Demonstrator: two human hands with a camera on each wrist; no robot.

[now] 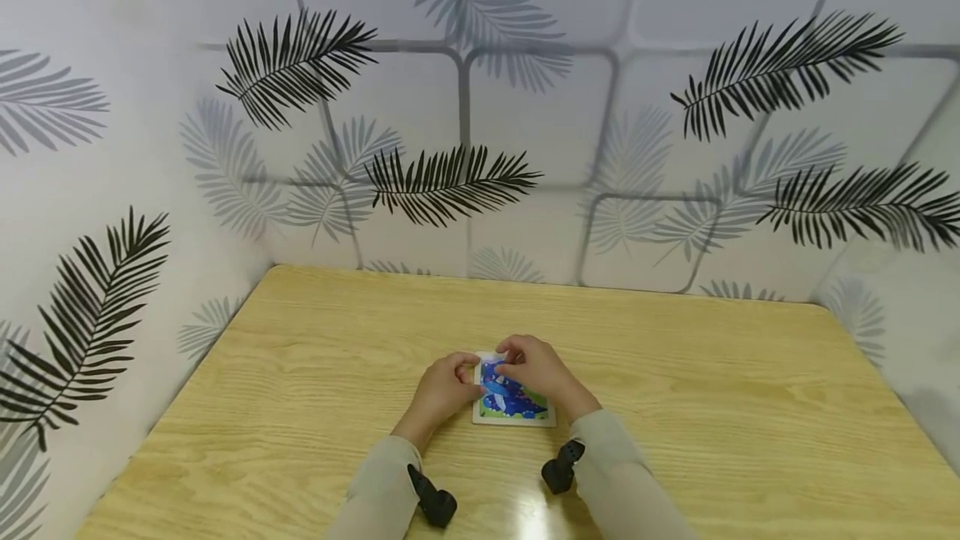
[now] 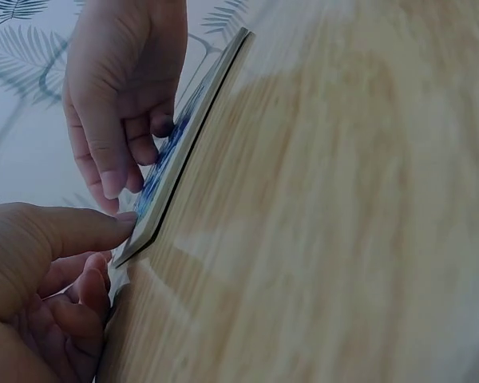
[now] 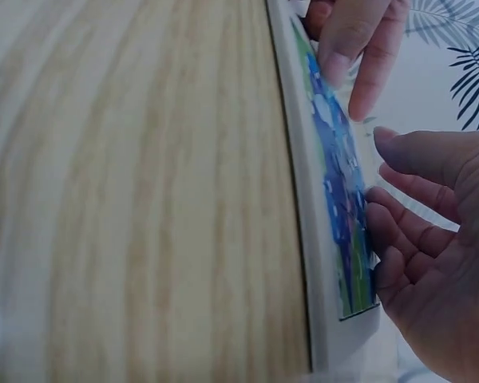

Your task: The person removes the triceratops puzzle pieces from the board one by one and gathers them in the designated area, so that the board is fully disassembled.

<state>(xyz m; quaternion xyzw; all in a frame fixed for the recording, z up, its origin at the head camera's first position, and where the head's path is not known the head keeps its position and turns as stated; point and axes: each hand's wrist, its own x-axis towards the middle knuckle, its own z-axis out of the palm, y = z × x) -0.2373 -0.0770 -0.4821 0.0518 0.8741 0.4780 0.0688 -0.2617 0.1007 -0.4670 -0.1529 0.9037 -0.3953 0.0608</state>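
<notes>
A small picture board point(image 1: 513, 421) with a pale frame lies flat on the table, showing a blue cartoon creature on green; it looks like a jigsaw puzzle. My left hand point(image 1: 444, 394) grips its left side, the thumb point(image 2: 104, 229) on the frame edge and the other fingers curled beside it. Over the upper right part of the board is my right hand point(image 1: 538, 369), thumb and forefinger apart with no object visible between them. In the right wrist view the curled fingers point(image 3: 395, 227) of that hand are right at the picture point(image 3: 335, 159). Both hands partly hide the board's upper part.
The light wood-grain table point(image 1: 300, 357) extends around the board on all sides. Behind it stands a white wall point(image 1: 525, 232) with a leaf pattern. A black wrist camera point(image 1: 433, 502) sits at the left sleeve, another camera point(image 1: 561, 469) at the right.
</notes>
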